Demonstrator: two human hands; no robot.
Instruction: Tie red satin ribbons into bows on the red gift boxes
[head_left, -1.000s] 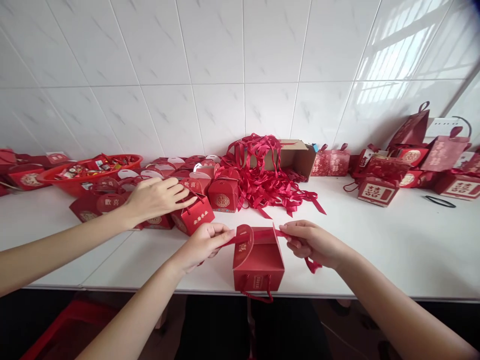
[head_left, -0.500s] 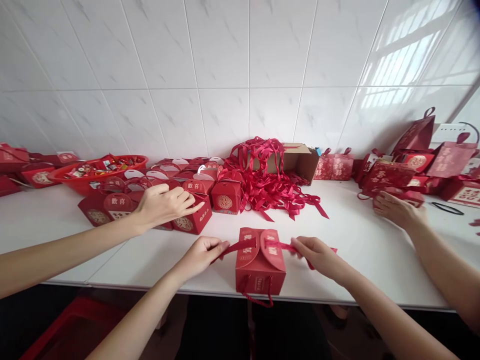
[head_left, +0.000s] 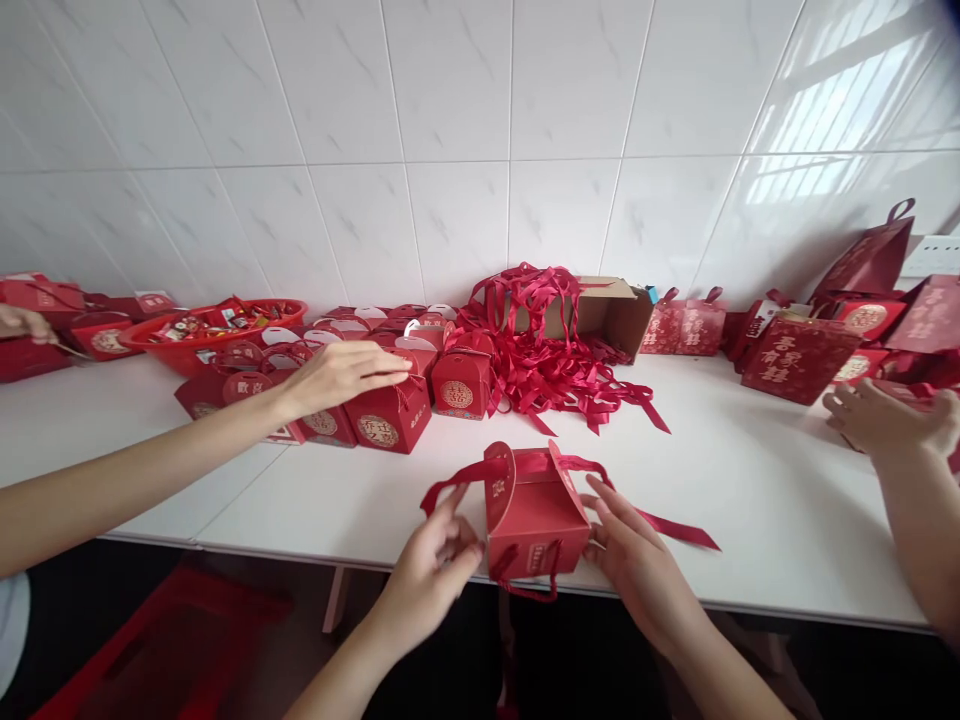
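While the red box (head_left: 538, 515) sits at the table (head_left: 757, 480) edge, left hand (head_left: 429, 572) and right hand (head_left: 634, 555) flank it about equally near, fingers parted, contact unclear; ribbon (head_left: 681, 530) runs crosswise.

I see one red cardboard gift box (head_left: 541, 515), gold print, upright at the white table's (head_left: 757, 460) front edge. Rounded top flaps (head_left: 498, 488) ajar, gap between. Red cord handle (head_left: 529, 593) droops in front. Red ribbon (head_left: 679, 531) threads the flaps, untied, ends splayed left and right.
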